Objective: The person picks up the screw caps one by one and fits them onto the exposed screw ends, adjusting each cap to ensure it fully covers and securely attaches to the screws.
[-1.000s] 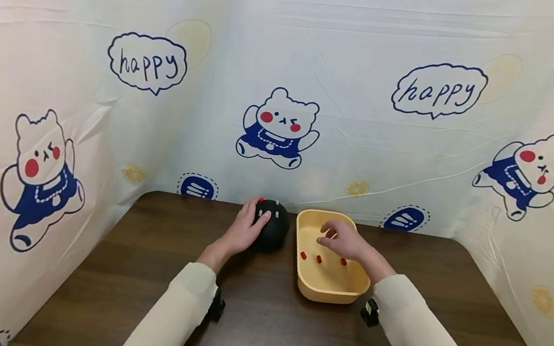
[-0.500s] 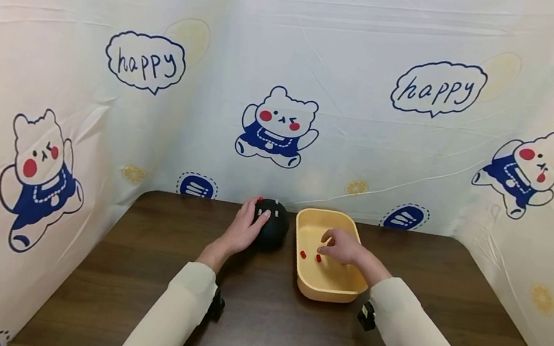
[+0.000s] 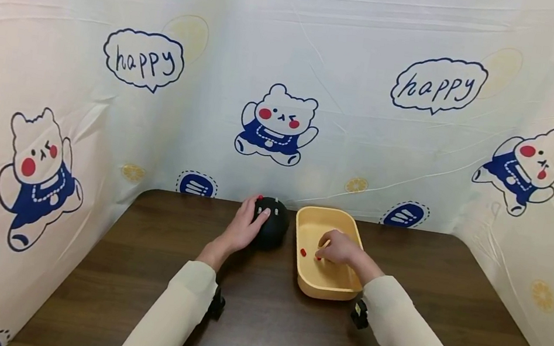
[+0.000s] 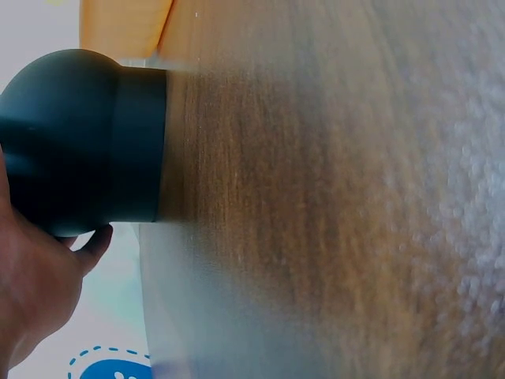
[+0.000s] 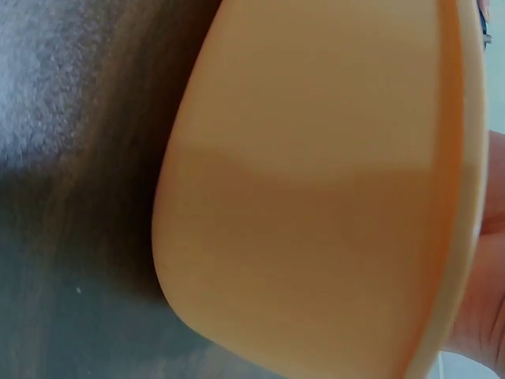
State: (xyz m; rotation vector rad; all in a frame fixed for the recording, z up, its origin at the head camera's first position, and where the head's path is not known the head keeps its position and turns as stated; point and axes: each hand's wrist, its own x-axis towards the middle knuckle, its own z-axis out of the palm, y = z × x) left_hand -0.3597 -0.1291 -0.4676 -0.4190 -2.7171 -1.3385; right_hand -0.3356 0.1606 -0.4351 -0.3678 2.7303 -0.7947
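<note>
- Left hand [image 3: 242, 230] cupped the black dome [image 3: 275, 233].
- One red piece [image 3: 303, 252] lay right of that grip, in the yellow tray [image 3: 326, 292].
- Right hand [image 3: 341, 248] bent narrowly at a second red piece [image 3: 318, 259]; pinched or not, I couldn't tell.

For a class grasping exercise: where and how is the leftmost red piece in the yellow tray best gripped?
Pinch the red piece mid-length across its longer sides, probably from above: it is small, slightly elongated and lies inside the yellow tray, whose walls would hinder a sideways approach.
</note>
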